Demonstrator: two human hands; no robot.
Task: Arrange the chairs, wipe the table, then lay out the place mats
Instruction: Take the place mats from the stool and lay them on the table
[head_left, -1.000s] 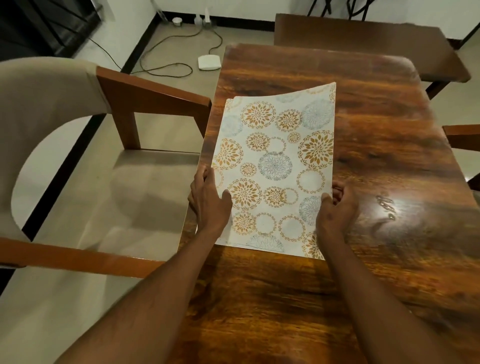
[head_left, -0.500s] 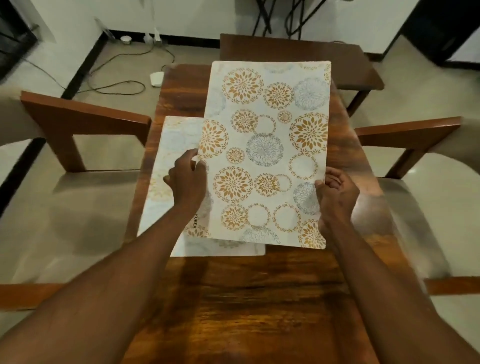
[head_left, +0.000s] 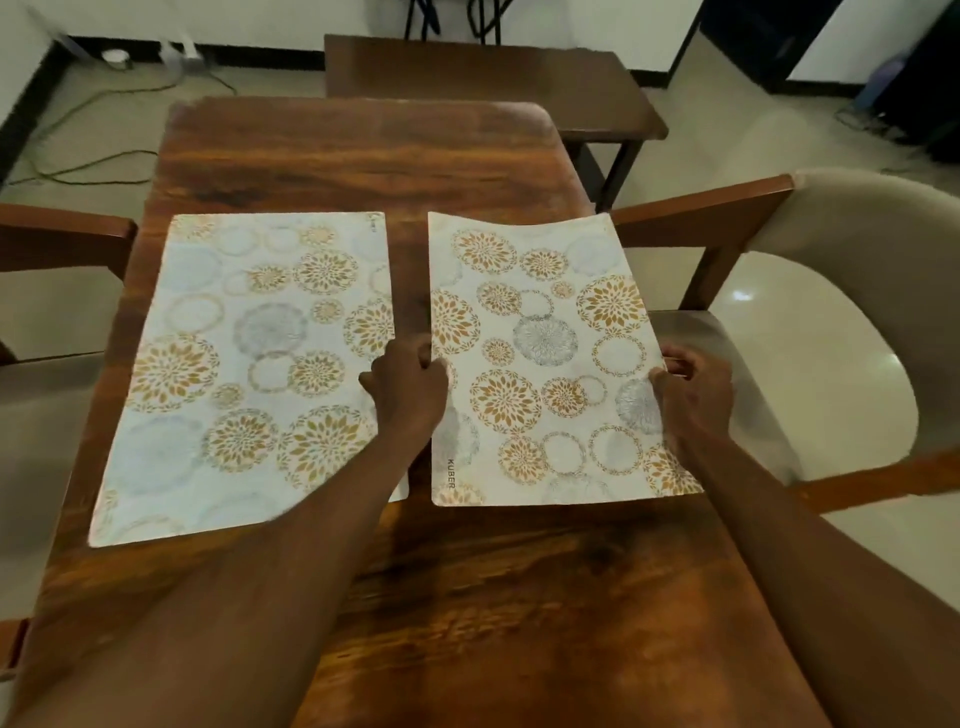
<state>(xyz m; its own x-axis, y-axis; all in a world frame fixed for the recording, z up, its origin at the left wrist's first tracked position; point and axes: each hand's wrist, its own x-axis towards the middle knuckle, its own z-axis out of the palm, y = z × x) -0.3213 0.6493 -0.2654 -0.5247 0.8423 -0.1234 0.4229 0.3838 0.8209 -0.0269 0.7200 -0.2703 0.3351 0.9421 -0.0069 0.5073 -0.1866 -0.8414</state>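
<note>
Two white place mats with gold and grey flower circles are on the dark wooden table (head_left: 363, 156). The left mat (head_left: 244, 374) lies flat near the table's left edge. The right mat (head_left: 545, 358) sits beside it, its far edge slightly curled and its right side reaching past the table's right edge. My left hand (head_left: 408, 387) grips the right mat's left edge. Its right edge is pinched by my right hand (head_left: 693, 395). My left forearm crosses the near corner of the left mat.
A cushioned wooden armchair (head_left: 831, 322) stands at the table's right side, another chair (head_left: 47, 312) at the left. A dark wooden bench (head_left: 483, 78) sits past the far end. Cables (head_left: 93, 166) lie on the tiled floor at the back left.
The upper mat was lifted off the stack, carried to the right and lowered beside the other mat, which stayed on the left. My view turned from the left chair to the table's middle.
</note>
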